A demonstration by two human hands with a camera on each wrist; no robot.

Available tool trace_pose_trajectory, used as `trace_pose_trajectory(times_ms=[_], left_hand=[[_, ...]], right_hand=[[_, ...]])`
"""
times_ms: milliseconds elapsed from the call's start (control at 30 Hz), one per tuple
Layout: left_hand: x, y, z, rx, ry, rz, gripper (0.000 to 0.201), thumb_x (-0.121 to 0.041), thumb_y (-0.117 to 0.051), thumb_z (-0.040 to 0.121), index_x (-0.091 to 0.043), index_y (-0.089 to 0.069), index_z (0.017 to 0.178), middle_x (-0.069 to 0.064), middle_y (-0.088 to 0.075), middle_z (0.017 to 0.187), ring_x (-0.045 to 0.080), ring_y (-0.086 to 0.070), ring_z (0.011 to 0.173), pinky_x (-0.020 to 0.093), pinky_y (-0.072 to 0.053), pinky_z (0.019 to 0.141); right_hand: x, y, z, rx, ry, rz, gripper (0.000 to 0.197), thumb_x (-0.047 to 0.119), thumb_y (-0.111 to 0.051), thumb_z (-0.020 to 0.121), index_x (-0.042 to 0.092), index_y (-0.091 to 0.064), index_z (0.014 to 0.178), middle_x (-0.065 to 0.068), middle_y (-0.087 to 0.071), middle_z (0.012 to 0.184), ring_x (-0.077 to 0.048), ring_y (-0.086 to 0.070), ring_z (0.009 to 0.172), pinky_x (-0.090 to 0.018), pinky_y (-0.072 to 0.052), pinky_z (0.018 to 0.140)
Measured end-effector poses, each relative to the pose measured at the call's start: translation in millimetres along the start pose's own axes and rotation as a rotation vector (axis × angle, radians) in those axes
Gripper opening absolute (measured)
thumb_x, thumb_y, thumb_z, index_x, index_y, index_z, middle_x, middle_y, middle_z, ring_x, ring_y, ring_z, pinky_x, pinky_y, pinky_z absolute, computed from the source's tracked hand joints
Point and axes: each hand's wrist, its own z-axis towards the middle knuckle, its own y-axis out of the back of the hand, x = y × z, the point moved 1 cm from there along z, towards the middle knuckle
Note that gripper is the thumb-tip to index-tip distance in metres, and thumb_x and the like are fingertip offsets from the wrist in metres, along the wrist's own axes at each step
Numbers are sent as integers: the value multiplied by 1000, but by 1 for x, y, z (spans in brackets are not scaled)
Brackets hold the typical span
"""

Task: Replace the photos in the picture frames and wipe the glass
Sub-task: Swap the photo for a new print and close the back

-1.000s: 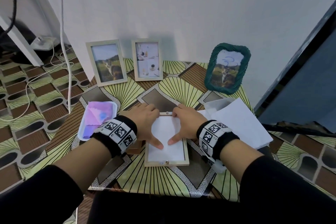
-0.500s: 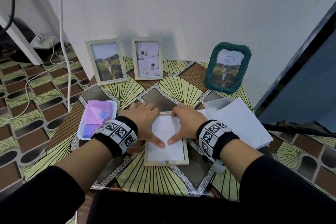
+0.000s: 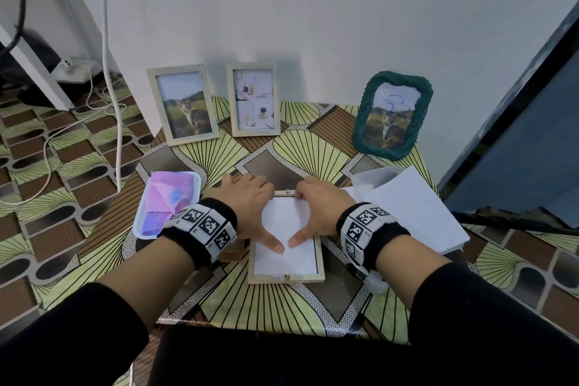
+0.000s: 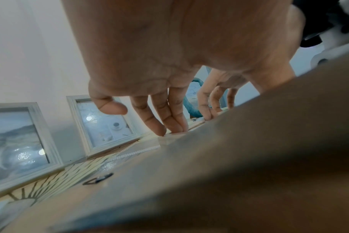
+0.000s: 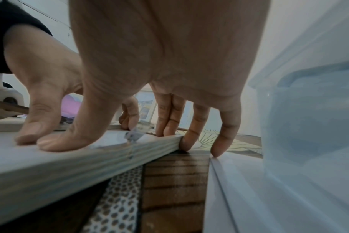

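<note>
A pale wooden picture frame (image 3: 286, 278) lies face down in the middle of the table with a white sheet (image 3: 283, 226) set in its back. My left hand (image 3: 249, 207) and right hand (image 3: 322, 210) both rest on it. The two thumbs press on the sheet, tips nearly touching. The fingers of each hand reach down straight to the frame's far rail. In the right wrist view the right thumb (image 5: 69, 138) lies flat on the sheet, beside the frame's side rail (image 5: 85, 165). The left fingers (image 4: 169, 124) touch the far corner.
Two pale frames (image 3: 182, 105) (image 3: 253, 100) and a green frame (image 3: 391, 116) lean on the wall at the back. A white tray (image 3: 139, 224) with a pink cloth lies at the left. White sheets (image 3: 416, 213) and a clear box (image 3: 376, 177) lie at the right. A brown backing board (image 3: 232, 252) sits under my left wrist.
</note>
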Motion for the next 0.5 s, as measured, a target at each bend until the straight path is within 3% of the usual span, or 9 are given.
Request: trace_pose_trajectory(times_ms=[333, 500], left_hand=[[1, 2, 2, 11, 0, -33, 104, -104, -42, 29, -34, -43, 106, -15, -46, 104, 11, -35, 93, 39, -20, 77], [1, 3, 3, 16, 11, -45, 105, -104, -43, 27, -33, -42, 104, -14, -46, 104, 11, -36, 93, 39, -20, 77]], right_hand=[[-1, -3, -1, 7, 14, 20, 82, 65, -86, 48, 26, -52, 112, 10, -44, 116, -18, -43, 112, -44, -42, 87], [1, -4, -6, -13, 30, -72, 89, 74, -78, 50, 27, -53, 121, 10, -46, 123, -21, -39, 120, -60, -33, 101]])
